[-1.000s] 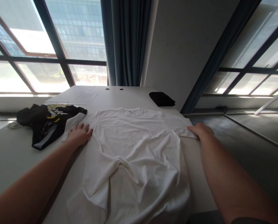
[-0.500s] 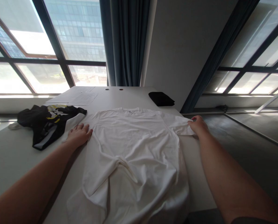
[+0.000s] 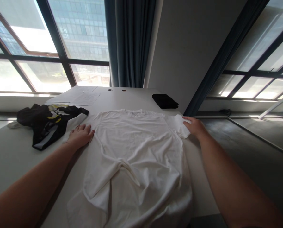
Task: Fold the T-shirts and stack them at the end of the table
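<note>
White T-shirt laid out on a pale table, worked by two bare hands. The left hand (image 3: 81, 135) lies palm down with its fingers extended and slightly spread, pressing on the white cloth at the left side of the T-shirt (image 3: 134, 139) and grasping nothing. The right hand (image 3: 195, 126) pinches the end of the right sleeve (image 3: 181, 126) between thumb and forefinger; its remaining fingers are curled and largely concealed behind the hand. The T-shirt occupies the middle of the table (image 3: 136, 99), its neckline toward the far end, its front wrinkled and a raised fold standing near the lower part. The lower hem is cut off by the bottom edge of the view, as are both forearms, and the cloth beneath the left palm is hidden. Beside the left hand lies a crumpled dark garment (image 3: 43, 122) with a yellow and white print, the details of which are hard to make out; a folded black cloth (image 3: 165, 100) rests near the far right corner. Compared with half a second earlier, the right hand has moved inward, bringing the sleeve end closer to the body of the T-shirt and bunching it, whereas the left hand keeps its place.
</note>
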Demonstrator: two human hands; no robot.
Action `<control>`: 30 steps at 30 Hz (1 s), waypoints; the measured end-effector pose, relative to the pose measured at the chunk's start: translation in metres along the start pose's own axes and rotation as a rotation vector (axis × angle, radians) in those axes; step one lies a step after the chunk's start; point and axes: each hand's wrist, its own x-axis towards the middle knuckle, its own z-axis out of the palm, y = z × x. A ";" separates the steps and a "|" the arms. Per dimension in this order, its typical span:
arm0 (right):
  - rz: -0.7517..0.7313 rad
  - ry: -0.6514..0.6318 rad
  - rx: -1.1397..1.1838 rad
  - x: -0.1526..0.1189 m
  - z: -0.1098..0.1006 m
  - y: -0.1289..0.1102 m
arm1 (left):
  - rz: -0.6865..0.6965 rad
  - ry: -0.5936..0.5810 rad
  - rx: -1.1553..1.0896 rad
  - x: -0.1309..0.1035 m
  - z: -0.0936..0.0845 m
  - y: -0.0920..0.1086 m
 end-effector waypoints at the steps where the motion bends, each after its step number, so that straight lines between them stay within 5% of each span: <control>1: -0.040 0.006 -0.015 -0.002 0.001 -0.006 | 0.003 0.002 -0.002 -0.001 -0.001 0.001; 9: -0.399 -0.030 -0.175 -0.029 0.019 -0.056 | 0.005 0.026 0.004 0.000 0.002 0.001; 16: -0.598 -0.312 -0.227 -0.049 0.041 -0.077 | 0.003 0.012 -0.010 -0.001 0.000 0.002; 21: -0.573 -0.627 -0.331 -0.062 0.058 -0.085 | 0.000 -0.009 -0.016 -0.002 -0.003 0.002; 30: -0.570 -0.556 -0.303 -0.055 0.069 -0.080 | 0.016 0.000 -0.018 -0.001 -0.002 0.001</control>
